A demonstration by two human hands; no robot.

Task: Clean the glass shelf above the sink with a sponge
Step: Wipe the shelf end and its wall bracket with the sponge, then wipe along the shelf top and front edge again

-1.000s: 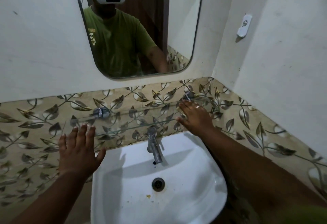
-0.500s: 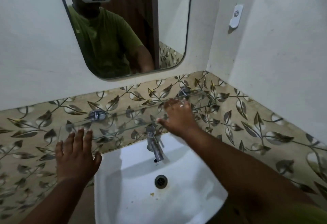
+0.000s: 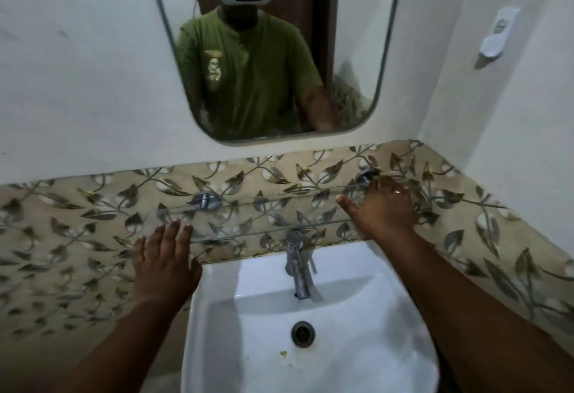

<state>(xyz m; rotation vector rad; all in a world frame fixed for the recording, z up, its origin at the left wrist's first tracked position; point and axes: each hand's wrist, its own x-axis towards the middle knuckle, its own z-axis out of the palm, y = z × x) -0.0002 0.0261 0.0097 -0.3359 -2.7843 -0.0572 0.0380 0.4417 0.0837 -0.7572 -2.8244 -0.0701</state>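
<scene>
A clear glass shelf (image 3: 264,215) runs along the leaf-patterned tiles above the white sink (image 3: 357,346), held by two chrome brackets (image 3: 205,200). My right hand (image 3: 385,209) lies palm down on the shelf's right end, by the right bracket, fingers spread and a ring showing. No sponge shows under or around it. My left hand (image 3: 164,265) is flat and open at the shelf's left end, fingertips touching the front edge, holding nothing.
A chrome tap (image 3: 296,265) stands under the middle of the shelf, close to its front edge. The drain (image 3: 302,333) has small crumbs beside it. A mirror (image 3: 357,50) hangs above, and a white holder (image 3: 497,35) is fixed to the right wall.
My right hand slid left along the shelf toward the tap, then back to the right end. My left hand stayed at the left end. The view swung to face the mirror.
</scene>
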